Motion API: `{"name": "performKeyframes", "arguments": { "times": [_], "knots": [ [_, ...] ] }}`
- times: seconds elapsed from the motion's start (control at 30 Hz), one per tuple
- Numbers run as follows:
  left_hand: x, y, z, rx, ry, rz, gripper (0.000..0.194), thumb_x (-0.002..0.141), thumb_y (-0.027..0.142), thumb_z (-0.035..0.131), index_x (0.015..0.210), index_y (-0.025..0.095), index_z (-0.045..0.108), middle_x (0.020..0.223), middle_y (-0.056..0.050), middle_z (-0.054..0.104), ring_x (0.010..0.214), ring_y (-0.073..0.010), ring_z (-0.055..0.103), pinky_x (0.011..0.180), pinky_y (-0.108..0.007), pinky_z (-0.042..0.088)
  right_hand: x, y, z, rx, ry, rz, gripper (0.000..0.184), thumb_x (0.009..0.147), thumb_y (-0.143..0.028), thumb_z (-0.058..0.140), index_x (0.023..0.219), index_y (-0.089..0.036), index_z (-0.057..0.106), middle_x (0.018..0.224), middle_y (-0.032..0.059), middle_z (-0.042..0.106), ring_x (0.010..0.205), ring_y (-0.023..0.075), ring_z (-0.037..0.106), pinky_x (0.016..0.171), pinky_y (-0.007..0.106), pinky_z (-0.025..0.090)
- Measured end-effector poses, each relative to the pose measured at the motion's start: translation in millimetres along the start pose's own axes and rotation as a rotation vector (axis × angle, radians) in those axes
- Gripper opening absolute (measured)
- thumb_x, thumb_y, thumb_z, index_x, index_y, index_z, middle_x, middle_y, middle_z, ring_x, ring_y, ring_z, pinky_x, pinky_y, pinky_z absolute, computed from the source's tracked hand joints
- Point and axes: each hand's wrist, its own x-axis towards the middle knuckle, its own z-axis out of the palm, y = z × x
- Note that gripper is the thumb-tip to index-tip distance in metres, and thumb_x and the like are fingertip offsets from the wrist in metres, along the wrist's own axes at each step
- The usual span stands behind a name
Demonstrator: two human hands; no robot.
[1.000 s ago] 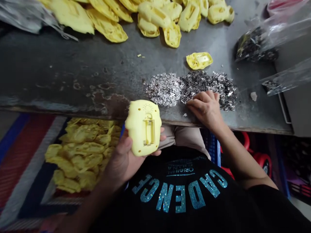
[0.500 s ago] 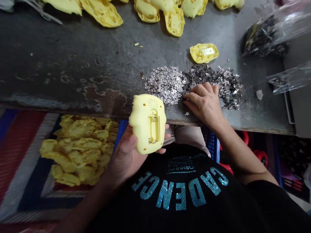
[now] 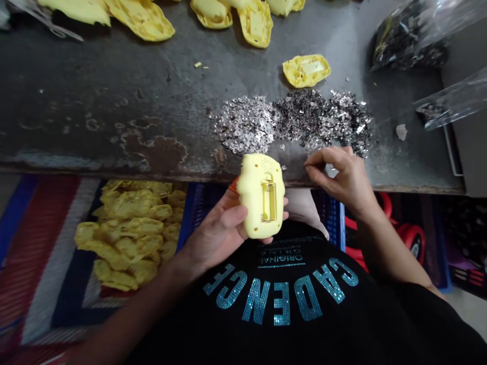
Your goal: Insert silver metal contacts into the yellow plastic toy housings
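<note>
My left hand (image 3: 218,230) grips a pale yellow plastic toy shell (image 3: 262,195), held upright below the table edge with its open battery slot facing me. My right hand (image 3: 342,177) is just to its right at the table's front edge, thumb and forefinger pinched together on something too small to make out. Just beyond both hands lies a pile of small silvery metal pieces (image 3: 247,121), with a darker pile (image 3: 323,116) beside it.
The worn grey metal table (image 3: 114,101) carries more yellow shells along its far edge (image 3: 254,23) and one lone shell (image 3: 306,70). Clear bags of dark parts (image 3: 411,35) lie at the right. A bin of yellow shells (image 3: 129,230) sits below on the left.
My right hand has lifted off the metal pile and drawn back to the table edge in a pinch. My left hand has brought the yellow shell to the right, closer to it.
</note>
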Motion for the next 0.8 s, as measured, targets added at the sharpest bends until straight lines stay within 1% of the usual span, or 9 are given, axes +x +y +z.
{"name": "performKeyframes", "arguments": {
  "times": [0.1, 0.17, 0.2, 0.27, 0.33, 0.4, 0.47, 0.6, 0.8],
  "knots": [
    [11, -6, 9.0, -0.009, -0.066, -0.084, 0.077, 0.098, 0.043, 0.094, 0.163, 0.029, 0.055, 0.137, -0.016, 0.088, 0.121, -0.0414, 0.089, 0.069, -0.032, 0.076, -20, -6, -1, 0.472, 0.047, 0.066, 0.011, 0.104, -0.033, 0.082, 0.095, -0.027, 0.078, 0.090, -0.0037, 0.083, 0.081, 0.0179, 0.073, 0.078, 0.038, 0.051],
    [15, -10, 15.8, -0.024, -0.111, -0.121, 0.071, 0.098, 0.041, 0.095, 0.157, 0.030, 0.058, 0.132, -0.012, 0.088, 0.118, -0.0406, 0.090, 0.068, -0.032, 0.077, -27, -15, 3, 0.614, 0.069, 0.057, 0.011, 0.104, -0.032, 0.084, 0.095, -0.028, 0.078, 0.089, -0.0048, 0.082, 0.079, 0.0169, 0.073, 0.076, 0.037, 0.051],
    [17, -12, 18.9, -0.031, -0.121, -0.128, 0.067, 0.098, 0.040, 0.095, 0.155, 0.031, 0.060, 0.131, -0.011, 0.088, 0.117, -0.0400, 0.090, 0.068, -0.032, 0.077, -29, -19, 6, 0.597, 0.085, 0.036, 0.012, 0.103, -0.030, 0.084, 0.094, -0.028, 0.078, 0.088, -0.0055, 0.082, 0.078, 0.0166, 0.073, 0.079, 0.038, 0.051],
    [17, -16, 24.1, -0.037, -0.118, -0.123, 0.063, 0.099, 0.038, 0.094, 0.153, 0.031, 0.063, 0.132, -0.009, 0.088, 0.117, -0.0394, 0.090, 0.067, -0.031, 0.077, -32, -26, 9, 0.452, 0.121, -0.035, 0.014, 0.103, -0.025, 0.083, 0.091, -0.028, 0.076, 0.088, -0.0057, 0.082, 0.080, 0.0173, 0.071, 0.087, 0.041, 0.049],
    [16, -18, 27.5, -0.038, -0.112, -0.116, 0.063, 0.099, 0.038, 0.094, 0.153, 0.029, 0.064, 0.134, -0.010, 0.087, 0.118, -0.0397, 0.090, 0.067, -0.031, 0.077, -35, -28, 9, 0.283, 0.154, -0.103, 0.011, 0.102, -0.023, 0.081, 0.093, -0.027, 0.075, 0.096, -0.0030, 0.083, 0.090, 0.0205, 0.072, 0.093, 0.045, 0.046],
    [16, -20, 29.3, -0.038, -0.130, -0.128, 0.065, 0.099, 0.039, 0.093, 0.156, 0.029, 0.062, 0.137, -0.011, 0.086, 0.119, -0.0407, 0.089, 0.068, -0.031, 0.078, -39, -26, 7, 0.221, 0.153, -0.133, 0.007, 0.100, -0.024, 0.079, 0.095, -0.026, 0.075, 0.106, 0.0004, 0.083, 0.100, 0.0239, 0.074, 0.096, 0.046, 0.046],
    [15, -21, 29.8, -0.037, -0.149, -0.147, 0.069, 0.099, 0.039, 0.094, 0.158, 0.031, 0.059, 0.137, -0.011, 0.086, 0.120, -0.0412, 0.089, 0.070, -0.032, 0.078, -43, -22, 3, 0.245, 0.138, -0.113, 0.006, 0.099, -0.023, 0.077, 0.095, -0.026, 0.073, 0.107, 0.0015, 0.081, 0.103, 0.0246, 0.075, 0.095, 0.046, 0.048],
    [15, -23, 30.5, -0.018, -0.150, -0.177, 0.074, 0.099, 0.038, 0.093, 0.163, 0.032, 0.055, 0.139, -0.011, 0.086, 0.121, -0.0412, 0.089, 0.071, -0.034, 0.079, -50, -17, -5, 0.270, 0.098, -0.048, 0.007, 0.095, -0.025, 0.073, 0.090, -0.026, 0.069, 0.100, 0.0007, 0.077, 0.095, 0.0229, 0.072, 0.090, 0.043, 0.048],
    [12, -25, 35.0, 0.015, -0.101, -0.178, 0.087, 0.098, 0.040, 0.094, 0.172, 0.031, 0.050, 0.138, -0.015, 0.086, 0.119, -0.0431, 0.089, 0.067, -0.033, 0.078, -55, -13, -14, 0.213, 0.004, -0.008, 0.009, 0.096, -0.030, 0.071, 0.089, -0.027, 0.068, 0.091, -0.0007, 0.074, 0.088, 0.0219, 0.070, 0.092, 0.044, 0.046]
  ]
}}
